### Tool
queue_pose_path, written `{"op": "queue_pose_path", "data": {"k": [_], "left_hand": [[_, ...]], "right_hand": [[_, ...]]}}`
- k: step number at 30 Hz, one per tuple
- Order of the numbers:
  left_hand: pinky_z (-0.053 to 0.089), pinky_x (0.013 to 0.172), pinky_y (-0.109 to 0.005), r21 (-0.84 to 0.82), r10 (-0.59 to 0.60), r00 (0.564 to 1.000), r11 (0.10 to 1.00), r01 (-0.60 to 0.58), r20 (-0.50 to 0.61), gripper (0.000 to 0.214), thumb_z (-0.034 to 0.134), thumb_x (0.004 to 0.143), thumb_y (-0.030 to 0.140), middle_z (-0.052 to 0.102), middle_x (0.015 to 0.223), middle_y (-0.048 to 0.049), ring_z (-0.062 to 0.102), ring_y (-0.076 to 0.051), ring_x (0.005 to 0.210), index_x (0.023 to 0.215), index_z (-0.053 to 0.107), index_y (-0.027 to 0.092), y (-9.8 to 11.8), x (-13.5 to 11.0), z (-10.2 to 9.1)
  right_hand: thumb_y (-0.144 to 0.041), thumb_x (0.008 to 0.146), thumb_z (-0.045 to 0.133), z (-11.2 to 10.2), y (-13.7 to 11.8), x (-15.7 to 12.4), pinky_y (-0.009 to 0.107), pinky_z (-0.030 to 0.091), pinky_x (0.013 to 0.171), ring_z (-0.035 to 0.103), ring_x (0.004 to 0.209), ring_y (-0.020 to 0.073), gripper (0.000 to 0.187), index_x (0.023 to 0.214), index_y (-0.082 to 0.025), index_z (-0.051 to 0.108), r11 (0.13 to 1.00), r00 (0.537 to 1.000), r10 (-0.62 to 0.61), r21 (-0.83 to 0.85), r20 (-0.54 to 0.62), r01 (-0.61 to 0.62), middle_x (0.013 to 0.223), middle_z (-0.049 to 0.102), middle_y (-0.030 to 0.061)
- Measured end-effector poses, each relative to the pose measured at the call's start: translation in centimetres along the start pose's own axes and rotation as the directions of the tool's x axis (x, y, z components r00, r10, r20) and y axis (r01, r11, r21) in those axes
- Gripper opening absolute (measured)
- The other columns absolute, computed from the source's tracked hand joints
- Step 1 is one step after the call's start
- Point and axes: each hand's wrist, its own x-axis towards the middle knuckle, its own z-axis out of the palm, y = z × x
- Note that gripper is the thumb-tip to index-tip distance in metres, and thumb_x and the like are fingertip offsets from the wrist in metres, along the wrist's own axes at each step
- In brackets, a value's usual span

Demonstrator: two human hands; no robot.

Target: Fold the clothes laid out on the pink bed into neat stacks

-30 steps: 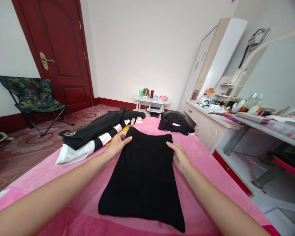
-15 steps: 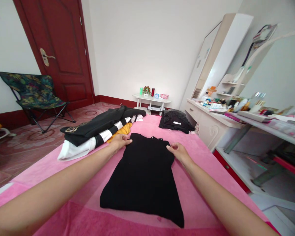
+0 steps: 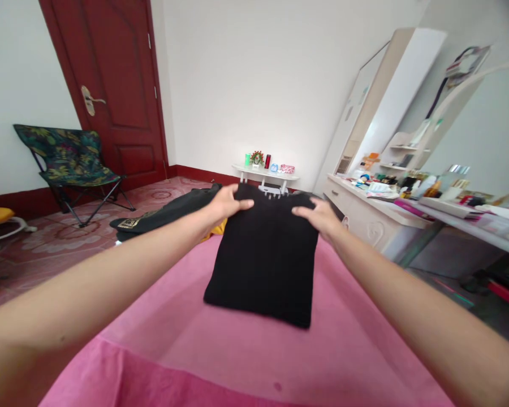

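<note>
A plain black top [image 3: 267, 257] hangs between my two hands, its upper edge raised off the bed and its lower edge toward me. My left hand [image 3: 228, 204] pinches the top's upper left corner, thumb on the near face. At the upper right corner, my right hand [image 3: 319, 217] grips it the same way. The other fingers of both hands are partly hidden behind the cloth. Small light marks show along the neckline. Pink bedding [image 3: 237, 353] lies underneath.
Left of the top lies a pile of dark clothes [image 3: 169, 210] with a yellow piece [image 3: 218, 229] beneath. A low white table [image 3: 265, 172] stands by the far wall. On the right is a cluttered dresser [image 3: 373, 206]; a folding chair [image 3: 70, 161] stands near the door [image 3: 106, 85].
Both hands have lifted the black top's upper edge off the bed and moved it away from me. Its lower edge has shifted forward, and the top now covers most of the dark clothes behind.
</note>
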Motion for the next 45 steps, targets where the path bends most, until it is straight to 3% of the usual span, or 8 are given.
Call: {"op": "queue_pose_path", "data": {"k": [5,8,13,17,24,31,35,45], "left_hand": [[0.045,0.082,-0.031,0.252,0.404,0.915,0.886,-0.390,-0.005,0.033,0.074,0.062,0.015,0.062,0.086,0.0000,0.059,-0.017,0.084,0.091,0.057,0.012,3.3,2.6,-1.8],[0.043,0.081,-0.029,0.449,0.472,0.869,0.752,-0.483,0.145,0.006,0.059,0.072,0.012,0.061,0.083,-0.0008,0.057,-0.015,0.082,0.076,0.056,0.014,-0.6,-0.1,-2.5],[0.042,0.060,-0.024,0.492,0.328,0.826,0.681,-0.543,0.458,0.024,0.043,0.063,-0.003,0.058,0.060,0.0025,0.054,-0.011,0.058,0.057,0.055,0.017,-9.7,-8.1,-4.6],[0.043,0.071,-0.027,0.561,0.264,0.790,0.582,-0.588,0.554,0.027,0.043,0.063,-0.003,0.062,0.069,0.0012,0.058,-0.014,0.070,0.065,0.059,0.018,-10.2,-10.6,-5.4],[0.046,0.087,-0.032,0.563,0.397,0.857,0.647,-0.515,0.328,0.019,0.054,0.082,0.018,0.066,0.099,-0.0030,0.059,-0.018,0.095,0.097,0.064,0.021,-7.8,-5.4,1.4],[0.040,0.100,-0.038,0.677,0.340,0.893,0.585,-0.447,0.295,0.026,0.053,0.087,0.030,0.059,0.122,-0.0054,0.052,-0.023,0.114,0.108,0.067,0.022,-13.2,-5.1,5.0],[0.039,0.101,-0.036,0.603,0.376,0.891,0.660,-0.449,0.254,0.028,0.043,0.092,0.027,0.065,0.111,-0.0046,0.057,-0.019,0.107,0.103,0.068,0.020,-12.3,-5.6,5.4],[0.019,0.113,-0.038,0.504,0.130,0.814,0.727,-0.466,0.565,0.061,0.020,0.095,0.052,0.027,0.150,-0.0072,0.023,-0.020,0.139,0.145,0.026,0.018,-10.4,-0.4,10.6]], "right_hand": [[-0.031,0.072,0.064,-2.3,-4.2,2.6,0.026,0.044,0.081,0.059,0.088,0.0142,0.036,0.105,-0.017,0.058,0.773,0.812,-0.581,-0.350,-0.053,0.530,0.092,0.064,-0.0020],[-0.025,0.072,0.062,-2.2,0.0,-0.2,0.033,0.044,0.087,0.058,0.092,0.0181,0.028,0.100,-0.020,0.059,0.688,0.826,-0.562,-0.531,0.039,0.494,0.093,0.064,-0.0002],[-0.003,0.064,0.051,-1.5,10.1,-8.7,0.033,0.048,0.087,0.061,0.097,0.0178,0.037,0.091,-0.023,0.065,0.642,0.809,-0.382,-0.502,0.446,0.580,0.108,0.065,0.0024],[0.000,0.064,0.042,-1.4,11.1,-10.8,0.033,0.046,0.090,0.059,0.104,0.0173,0.039,0.083,-0.025,0.066,0.605,0.825,-0.359,-0.564,0.437,0.562,0.119,0.060,0.0005],[-0.021,0.079,0.050,3.2,8.7,-3.5,0.039,0.044,0.092,0.057,0.103,0.0208,0.024,0.099,-0.020,0.063,0.703,0.839,-0.543,-0.523,0.043,0.482,0.108,0.063,0.0062],[-0.024,0.086,0.045,5.4,14.6,-3.1,0.043,0.036,0.103,0.047,0.119,0.0219,0.030,0.109,-0.020,0.064,0.627,0.872,-0.465,-0.638,0.156,0.448,0.128,0.055,0.0075],[-0.022,0.086,0.044,5.4,15.0,-3.1,0.043,0.036,0.103,0.046,0.120,0.0219,0.032,0.111,-0.021,0.063,0.605,0.875,-0.461,-0.670,0.145,0.430,0.130,0.054,0.0070],[-0.017,0.084,0.043,5.5,14.5,-3.3,0.040,0.043,0.096,0.053,0.110,0.0236,0.035,0.116,-0.016,0.059,0.629,0.858,-0.496,-0.625,0.134,0.462,0.116,0.060,0.0112]]}}
